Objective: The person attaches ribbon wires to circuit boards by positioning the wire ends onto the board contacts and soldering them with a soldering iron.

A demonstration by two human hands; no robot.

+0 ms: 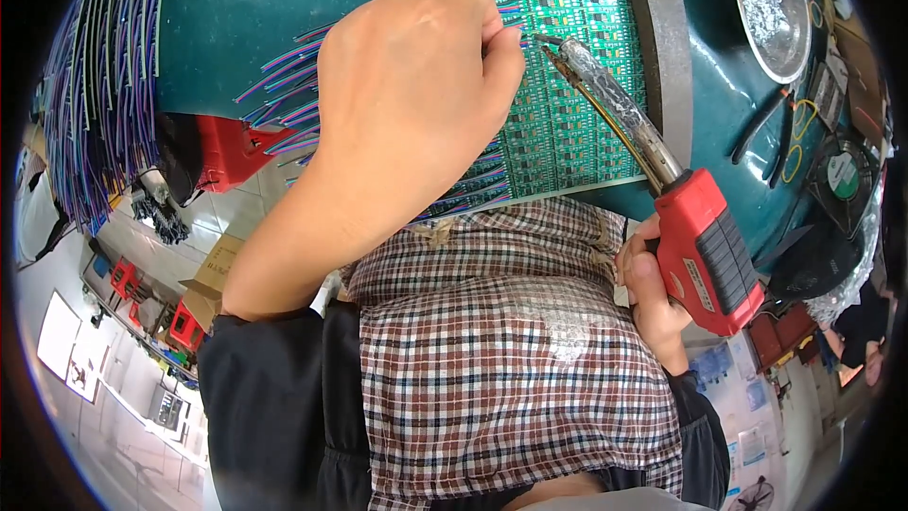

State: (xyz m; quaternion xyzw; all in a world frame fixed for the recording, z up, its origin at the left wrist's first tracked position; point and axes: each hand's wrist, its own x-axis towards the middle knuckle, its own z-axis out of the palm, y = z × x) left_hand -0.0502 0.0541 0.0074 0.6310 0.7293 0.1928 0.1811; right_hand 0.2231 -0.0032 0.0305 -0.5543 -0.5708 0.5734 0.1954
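Note:
A green panel of small circuit boards (577, 85) lies on the table, with rows of thin blue, purple and pink wires (284, 85) along its left side. Over those wires is my left hand (416, 76), thumb and forefinger pinched at a thin wire by the panel's upper part; its other fingers are mostly hidden. My right hand (653, 293) grips a red-and-black soldering gun (705, 251). The gun's metal barrel slants up and left, with a thin feed tube alongside. Its tip is over the panel, just right of my left fingertips.
A curved grey bar (660, 57) borders the panel's right side. Beyond it are a metal bowl (771, 14) of silvery bits, black-handled pliers (764, 132) and a small fan (842, 175). Bundled wires (104, 85) hang over the table's left edge. A red stool (227, 151) stands below.

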